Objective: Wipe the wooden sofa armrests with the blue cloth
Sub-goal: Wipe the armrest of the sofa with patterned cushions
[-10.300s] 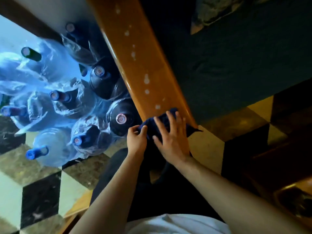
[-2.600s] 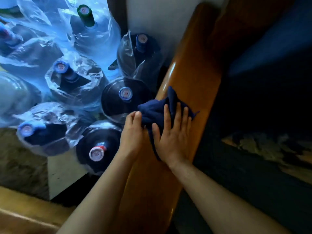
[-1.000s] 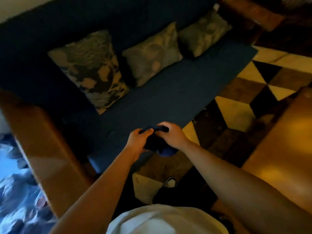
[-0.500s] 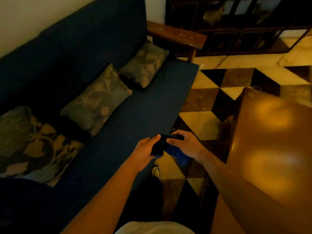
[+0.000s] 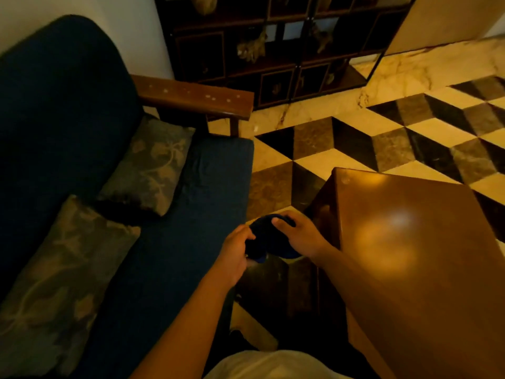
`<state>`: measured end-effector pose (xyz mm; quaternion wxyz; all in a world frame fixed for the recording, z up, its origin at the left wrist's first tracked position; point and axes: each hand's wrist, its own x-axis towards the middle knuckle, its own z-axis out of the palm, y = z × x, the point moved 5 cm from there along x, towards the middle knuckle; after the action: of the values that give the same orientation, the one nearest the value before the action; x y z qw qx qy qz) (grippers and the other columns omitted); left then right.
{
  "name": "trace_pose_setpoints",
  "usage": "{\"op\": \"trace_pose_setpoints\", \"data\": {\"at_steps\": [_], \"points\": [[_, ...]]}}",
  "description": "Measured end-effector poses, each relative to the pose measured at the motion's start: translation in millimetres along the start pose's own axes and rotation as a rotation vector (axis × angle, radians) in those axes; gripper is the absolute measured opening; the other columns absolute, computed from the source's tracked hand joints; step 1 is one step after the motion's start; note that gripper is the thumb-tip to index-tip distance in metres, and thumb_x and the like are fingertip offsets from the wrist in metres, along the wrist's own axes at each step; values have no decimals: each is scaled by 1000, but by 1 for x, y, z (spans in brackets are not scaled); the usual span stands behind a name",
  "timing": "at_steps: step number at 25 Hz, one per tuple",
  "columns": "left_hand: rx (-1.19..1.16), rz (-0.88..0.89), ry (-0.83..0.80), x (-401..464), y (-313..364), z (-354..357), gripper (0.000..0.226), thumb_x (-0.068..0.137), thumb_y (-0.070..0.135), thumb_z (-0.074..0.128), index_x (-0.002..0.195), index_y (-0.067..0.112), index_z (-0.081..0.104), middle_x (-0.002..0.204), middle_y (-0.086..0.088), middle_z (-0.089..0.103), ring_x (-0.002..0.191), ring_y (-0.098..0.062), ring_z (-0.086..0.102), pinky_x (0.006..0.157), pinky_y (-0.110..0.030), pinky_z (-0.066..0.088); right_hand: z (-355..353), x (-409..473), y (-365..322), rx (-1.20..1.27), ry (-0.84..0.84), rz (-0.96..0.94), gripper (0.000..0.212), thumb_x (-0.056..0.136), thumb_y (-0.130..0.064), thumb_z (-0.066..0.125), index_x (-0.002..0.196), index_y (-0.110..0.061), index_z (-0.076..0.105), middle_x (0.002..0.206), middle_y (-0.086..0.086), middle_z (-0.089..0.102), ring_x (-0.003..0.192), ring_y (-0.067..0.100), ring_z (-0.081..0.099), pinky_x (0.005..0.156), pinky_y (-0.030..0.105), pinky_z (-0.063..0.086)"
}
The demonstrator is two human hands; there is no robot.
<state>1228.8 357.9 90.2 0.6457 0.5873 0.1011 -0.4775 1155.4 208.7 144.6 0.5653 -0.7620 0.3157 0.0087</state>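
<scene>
Both my hands, left (image 5: 237,251) and right (image 5: 300,236), grip the bunched cloth (image 5: 266,242); the speckled armrest (image 5: 195,96) lies far-left, running left to right.

I see a soft, matt blue cloth (image 5: 269,239) bunched between my hands, above a polished stone floor (image 5: 382,149) of glossy checkered tiles. On the right, a wooden table (image 5: 418,258) shines with a smooth varnish. The far wooden armrest (image 5: 191,97) looks speckled with pale spots; the sofa's seat cushion (image 5: 191,209) is matt fabric.
</scene>
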Motion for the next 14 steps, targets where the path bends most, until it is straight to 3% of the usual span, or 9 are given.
{"op": "trace_pose_setpoints", "data": {"at_steps": [2, 5, 8, 10, 14], "points": [[111, 13, -28, 37, 26, 24, 17, 94, 3, 52, 106, 8, 64, 112, -22, 63, 97, -37, 63, 82, -55, 53, -21, 40, 2, 59, 24, 78, 31, 104, -33, 58, 116, -6, 65, 110, 18, 70, 102, 31, 68, 88, 46, 53], [284, 66, -44, 95, 63, 62, 22, 98, 9, 58, 117, 18, 63, 106, -9, 69, 90, -26, 70, 84, -54, 58, -52, 111, 9, 174, 41, 189, 32, 104, -38, 56, 115, -8, 62, 111, 15, 69, 105, 33, 68, 92, 50, 54], [354, 109, -5, 147, 100, 100, 36, 101, 15, 60, 135, 26, 54, 116, 1, 67, 102, -22, 68, 92, -53, 58, -80, 184, 6, 316, 63, 211, 24, 102, -39, 60, 112, -18, 64, 116, 12, 69, 105, 29, 68, 94, 50, 55], [240, 102, 9, 174, 124, 126, 41, 101, 14, 61, 139, 27, 51, 128, 1, 64, 115, -26, 67, 96, -53, 58, -96, 230, -7, 448, 23, 189, 14, 99, -32, 67, 111, -26, 64, 122, 9, 68, 108, 24, 67, 94, 43, 57], [133, 153, 139, 218, 181, 150, 33, 96, 6, 66, 126, 16, 58, 128, -9, 66, 111, -32, 69, 87, -61, 60, -127, 307, -40, 482, -108, 156, 48, 87, -28, 81, 128, -26, 55, 126, 3, 64, 113, 22, 65, 100, 43, 56]]}}
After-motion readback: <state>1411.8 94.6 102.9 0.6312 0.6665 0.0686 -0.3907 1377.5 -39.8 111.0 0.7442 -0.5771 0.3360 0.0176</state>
